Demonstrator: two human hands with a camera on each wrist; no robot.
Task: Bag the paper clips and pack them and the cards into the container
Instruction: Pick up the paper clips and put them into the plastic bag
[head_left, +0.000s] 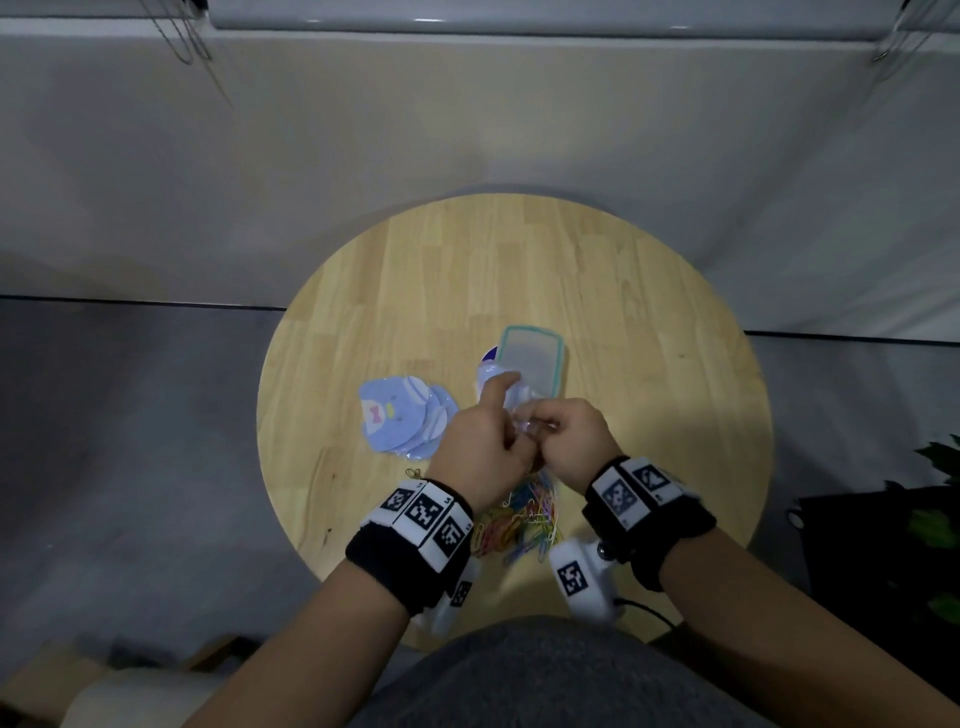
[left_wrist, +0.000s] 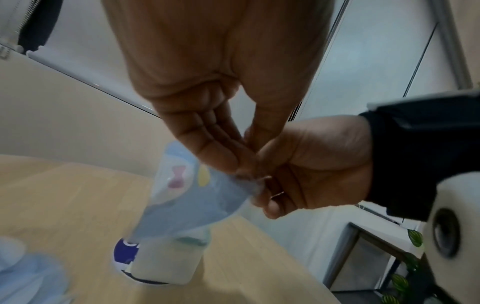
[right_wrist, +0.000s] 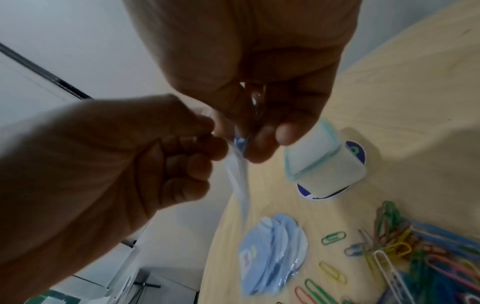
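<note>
Both hands meet above the round wooden table (head_left: 649, 312), each pinching the top edge of a small clear bag (left_wrist: 192, 197) printed with a blue cartoon penguin. My left hand (head_left: 480, 447) holds one side, index finger stretched forward. My right hand (head_left: 566, 436) grips the other side with curled fingers. The bag (right_wrist: 239, 185) hangs down between them. Colourful paper clips (head_left: 519, 519) lie in a heap under my wrists, spread wide in the right wrist view as paper clips (right_wrist: 415, 253). Blue penguin cards (head_left: 402, 418) fan out at left. The clear container (head_left: 532, 358) with a teal rim stands behind the hands.
A round blue-and-white sticker (right_wrist: 355, 153) lies under the container. A dark bin and green plant (head_left: 930, 519) stand on the floor to the right. The table's far half shows bare wood.
</note>
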